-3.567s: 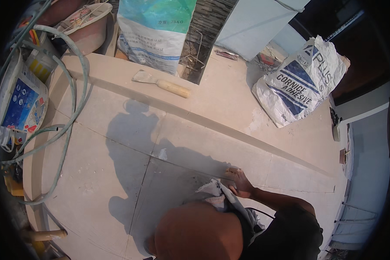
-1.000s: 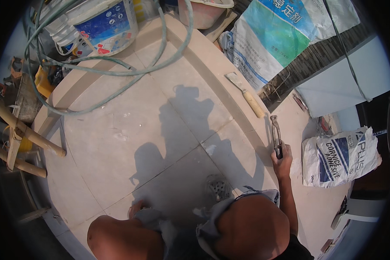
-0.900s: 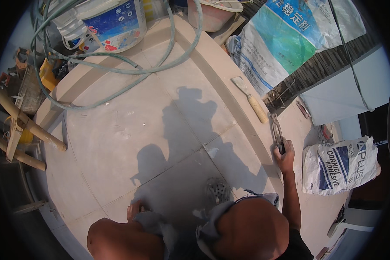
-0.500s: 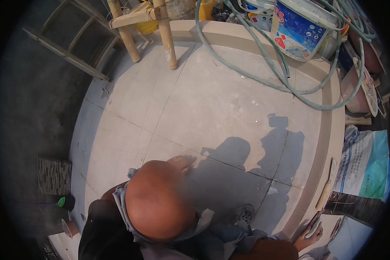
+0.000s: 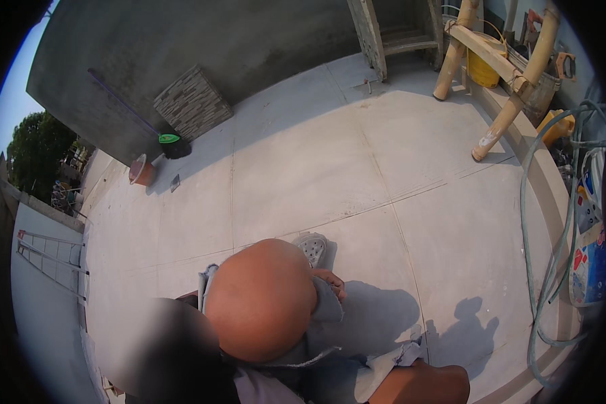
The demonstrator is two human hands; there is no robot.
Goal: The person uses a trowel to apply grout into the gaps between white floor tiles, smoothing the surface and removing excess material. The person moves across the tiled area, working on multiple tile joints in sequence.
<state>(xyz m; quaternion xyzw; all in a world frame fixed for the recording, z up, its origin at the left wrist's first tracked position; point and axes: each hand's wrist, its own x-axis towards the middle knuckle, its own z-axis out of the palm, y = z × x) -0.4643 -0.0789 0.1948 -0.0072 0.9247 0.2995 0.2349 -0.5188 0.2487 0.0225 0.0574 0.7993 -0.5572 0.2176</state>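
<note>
My left hand (image 5: 333, 283) shows just past my bent, bare knee (image 5: 261, 299), beside the shin. Its fingers bend loosely downward, slightly apart, and nothing shows in them. The knee hides the palm and most of the forearm. Ragged denim (image 5: 327, 303) hangs around the leg. Close to the hand is a light clog with holes (image 5: 312, 249) on my foot, set on the pale floor tiles (image 5: 303, 175). My right hand is out of the picture; a second bare knee (image 5: 424, 385) appears at the lower edge.
A bamboo stand (image 5: 488, 64) rises at the far right, near a yellow bucket (image 5: 485, 69). A green hose (image 5: 528, 222) loops over the right-hand ledge. Against the grey wall (image 5: 249, 47) lean a striped panel (image 5: 194, 102) and a green-headed tool (image 5: 170, 139), near an orange bucket (image 5: 141, 172).
The view has swung left, bringing the wall and outdoor area in. My left hand has drawn back from the floor to beside the knee. My right hand has left the picture.
</note>
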